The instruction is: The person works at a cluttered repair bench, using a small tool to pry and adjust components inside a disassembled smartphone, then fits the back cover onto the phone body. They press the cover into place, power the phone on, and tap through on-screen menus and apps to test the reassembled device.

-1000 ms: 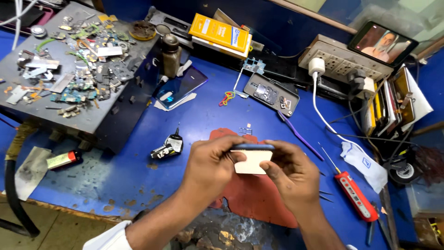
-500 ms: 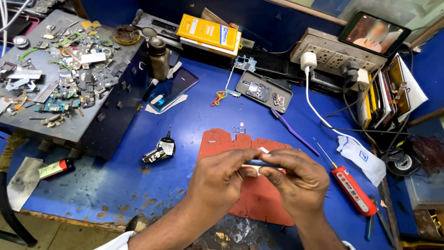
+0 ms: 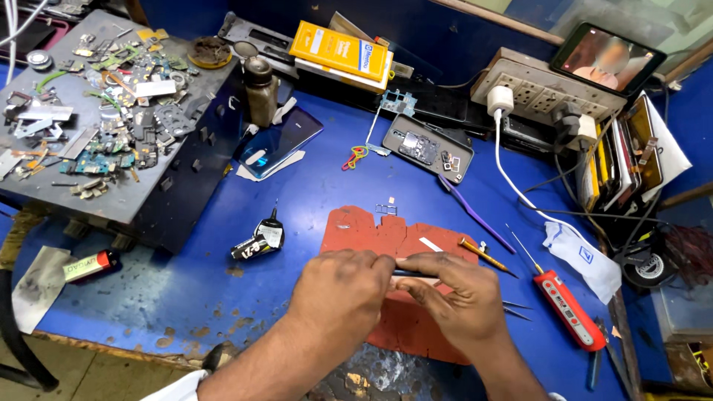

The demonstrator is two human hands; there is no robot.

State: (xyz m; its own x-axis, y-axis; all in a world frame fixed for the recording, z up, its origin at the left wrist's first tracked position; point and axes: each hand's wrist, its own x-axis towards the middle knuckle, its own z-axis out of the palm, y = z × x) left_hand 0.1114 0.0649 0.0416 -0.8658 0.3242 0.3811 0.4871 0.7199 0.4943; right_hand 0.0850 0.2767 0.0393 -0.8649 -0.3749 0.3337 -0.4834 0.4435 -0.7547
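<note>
Blue surface (image 3: pixel 416 200), lower centre: thin dark phone (image 3: pixel 414 274) held edge-on, long axis left–right, pinched between left hand (image 3: pixel 338 289) and right hand (image 3: pixel 457 297) fingers over red mat (image 3: pixel 371 230).

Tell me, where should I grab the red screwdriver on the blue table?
Grab the red screwdriver by its thick red handle, coming from above. It lies flat on the blue table, and the thin metal tip points up and left, so keep fingers off that end.
</note>
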